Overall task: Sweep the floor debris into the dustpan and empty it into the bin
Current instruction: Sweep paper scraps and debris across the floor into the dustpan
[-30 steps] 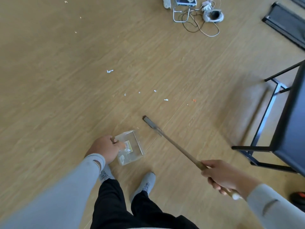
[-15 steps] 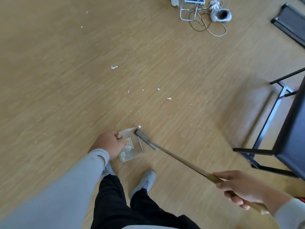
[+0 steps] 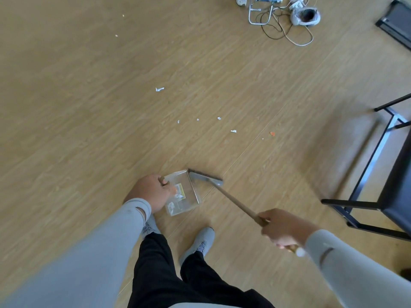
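Observation:
A clear plastic dustpan (image 3: 185,202) rests on the wooden floor just ahead of my feet, with a few white scraps inside. My left hand (image 3: 151,192) grips its back edge. My right hand (image 3: 282,227) is closed around the wooden handle of a broom (image 3: 233,200), whose dark head (image 3: 205,176) lies on the floor at the dustpan's right front corner. Several small white paper scraps (image 3: 233,131) and an orange bit (image 3: 272,133) lie scattered further ahead, and a larger white scrap (image 3: 159,89) sits beyond them.
A black metal-framed chair (image 3: 382,174) stands at the right. A tangle of cables with a metal frame (image 3: 278,21) and a grey shoe (image 3: 305,15) lies at the far top. My grey shoes (image 3: 200,243) stand just behind the dustpan.
The broom head swept in from ahead to the dustpan's mouth, then drew back slightly to its right front corner. My right hand swung out right, then returned. The dustpan stayed put.

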